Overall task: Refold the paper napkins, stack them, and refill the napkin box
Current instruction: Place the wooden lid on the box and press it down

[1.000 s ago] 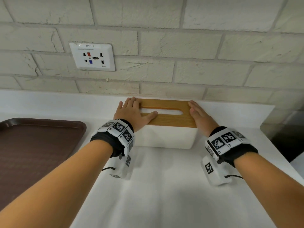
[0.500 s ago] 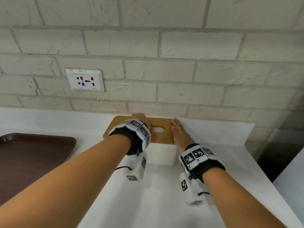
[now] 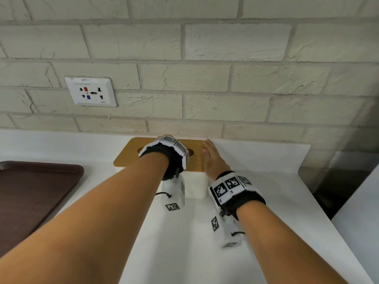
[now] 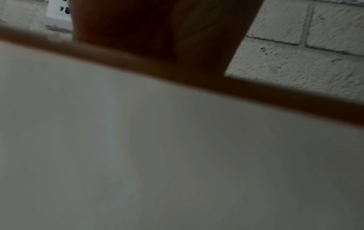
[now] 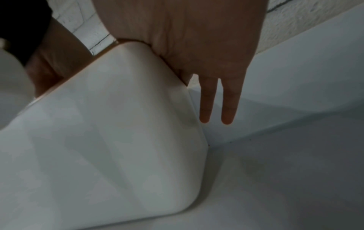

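The napkin box stands at the back of the counter, a white body (image 3: 194, 186) under a wooden lid (image 3: 131, 158) with a slot. My left hand (image 3: 166, 136) lies on top of the lid over the slot, mostly hidden by the wrist band; only a bit of finger shows past it. From the left wrist view I see the palm (image 4: 157, 31) above the lid's edge (image 4: 295, 99) and the box wall (image 4: 157, 155). My right hand (image 3: 212, 160) presses flat against the lid's right end, fingers (image 5: 228, 105) straight beside the box (image 5: 108, 140). No napkins are visible.
A dark brown tray (image 3: 30, 197) sits on the white counter (image 3: 184, 253) at the left. Behind the box are a low white upstand and a brick wall with a socket plate (image 3: 91, 92). The counter ends at the right (image 3: 307, 201).
My left hand has slid from the lid's left end to its middle, over the slot. The right hand stays at the lid's right end. The view has tilted up.
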`<state>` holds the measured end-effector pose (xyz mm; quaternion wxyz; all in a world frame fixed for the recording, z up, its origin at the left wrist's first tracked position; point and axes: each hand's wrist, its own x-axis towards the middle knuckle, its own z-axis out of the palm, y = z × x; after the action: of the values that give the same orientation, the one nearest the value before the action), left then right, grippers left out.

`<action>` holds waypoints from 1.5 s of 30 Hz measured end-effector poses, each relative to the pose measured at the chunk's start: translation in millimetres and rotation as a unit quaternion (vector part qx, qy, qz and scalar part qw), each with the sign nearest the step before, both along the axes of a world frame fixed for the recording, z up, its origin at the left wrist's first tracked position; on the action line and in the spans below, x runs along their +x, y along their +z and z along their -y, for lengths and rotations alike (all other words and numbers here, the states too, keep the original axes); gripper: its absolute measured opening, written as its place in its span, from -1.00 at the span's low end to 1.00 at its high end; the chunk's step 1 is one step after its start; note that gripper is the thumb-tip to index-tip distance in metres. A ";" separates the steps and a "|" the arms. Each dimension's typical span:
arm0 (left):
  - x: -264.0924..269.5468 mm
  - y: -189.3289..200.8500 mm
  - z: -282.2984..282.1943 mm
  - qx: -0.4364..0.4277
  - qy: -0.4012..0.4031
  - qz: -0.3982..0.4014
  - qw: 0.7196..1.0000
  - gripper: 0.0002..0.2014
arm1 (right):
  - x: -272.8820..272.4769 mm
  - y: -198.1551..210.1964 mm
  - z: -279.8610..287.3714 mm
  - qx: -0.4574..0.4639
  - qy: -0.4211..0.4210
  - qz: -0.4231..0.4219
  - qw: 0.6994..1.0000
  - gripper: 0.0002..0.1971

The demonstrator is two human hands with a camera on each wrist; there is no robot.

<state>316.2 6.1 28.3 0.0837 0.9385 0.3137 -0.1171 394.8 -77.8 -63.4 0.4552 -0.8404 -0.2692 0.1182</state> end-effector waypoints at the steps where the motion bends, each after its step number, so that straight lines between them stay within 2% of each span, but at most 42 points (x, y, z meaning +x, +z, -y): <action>1: 0.5 -0.7 -0.7 0.004 -0.011 -0.004 1.000 -0.58 | -0.1 -0.1 -0.2 0.004 -0.001 -0.002 1.000 -0.54; 5: -3.9 -0.3 -1.6 -0.019 -0.043 -0.045 0.998 -0.49 | -0.2 -0.1 0.7 0.006 -0.001 -0.002 1.000 -0.54; 8: -5.6 0.7 -0.6 -0.006 -0.045 -0.027 0.999 -0.47 | 0.2 -0.5 1.7 0.007 0.002 -0.005 1.000 -0.54; 10: -2.9 -1.8 -0.7 0.001 -0.042 -0.027 0.999 -0.46 | 0.7 -0.5 1.7 0.009 0.004 -0.010 1.000 -0.54; 12: -3.5 -4.4 -6.5 -0.007 -0.003 -0.013 1.000 -0.47 | 0.5 -0.1 1.8 0.009 0.007 -0.012 1.000 -0.54; 13: 0.6 -8.4 -13.2 -0.005 0.011 -0.018 1.000 -0.31 | 0.6 0.1 1.8 0.009 0.009 -0.012 1.000 -0.54; 15: 11.9 -22.4 -31.1 0.008 0.002 -0.018 1.000 0.26 | 0.9 0.3 1.9 0.008 0.011 -0.011 1.000 -0.54; 16: 13.1 -25.9 -36.4 0.008 0.010 -0.003 1.000 0.35 | 1.0 0.4 2.0 0.008 0.011 -0.009 1.000 -0.54; 17: 12.8 -24.2 -37.9 -0.009 0.029 0.018 0.999 0.25 | 0.9 0.5 2.1 0.007 0.011 -0.008 1.000 -0.54; 19: 2.2 -10.5 -27.2 -0.038 0.056 0.048 0.997 -0.13 | 0.6 0.7 2.3 0.006 0.011 -0.007 1.000 -0.54; 20: 0.3 -9.5 -26.9 -0.044 0.061 0.063 0.995 -0.20 | 0.3 0.8 2.3 0.006 0.011 -0.007 1.000 -0.54; 25: 2.1 -9.0 -31.3 -0.060 0.073 0.089 0.992 -0.34 | -0.2 0.9 1.5 0.013 0.008 -0.006 1.000 -0.54; 30: 8.2 -12.1 -20.7 -0.048 0.058 0.062 0.995 -0.32 | 0.1 0.3 2.2 0.011 0.006 -0.005 1.000 -0.54; 33: 6.3 -12.1 -14.8 -0.030 0.040 0.042 0.998 -0.37 | 0.3 -0.1 1.3 0.014 0.001 0.004 1.000 -0.55; 35: 1.8 -8.6 -12.4 -0.012 0.017 0.034 0.999 -0.48 | 0.5 -0.4 1.1 0.011 0.003 0.004 1.000 -0.55; 38: -10.0 -1.6 -2.8 -0.038 0.005 0.019 0.999 -0.61 | 0.5 -0.8 0.7 0.010 0.001 0.008 1.000 -0.55; 45: -8.8 2.8 5.5 -0.045 -0.020 -0.004 0.999 -0.51 | 0.4 -1.3 1.2 0.020 0.001 -0.002 1.000 -0.55</action>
<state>307.4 0.6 31.1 0.1220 0.9396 0.2894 -0.1362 395.2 -79.0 -64.7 0.4724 -0.8306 -0.2716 0.1147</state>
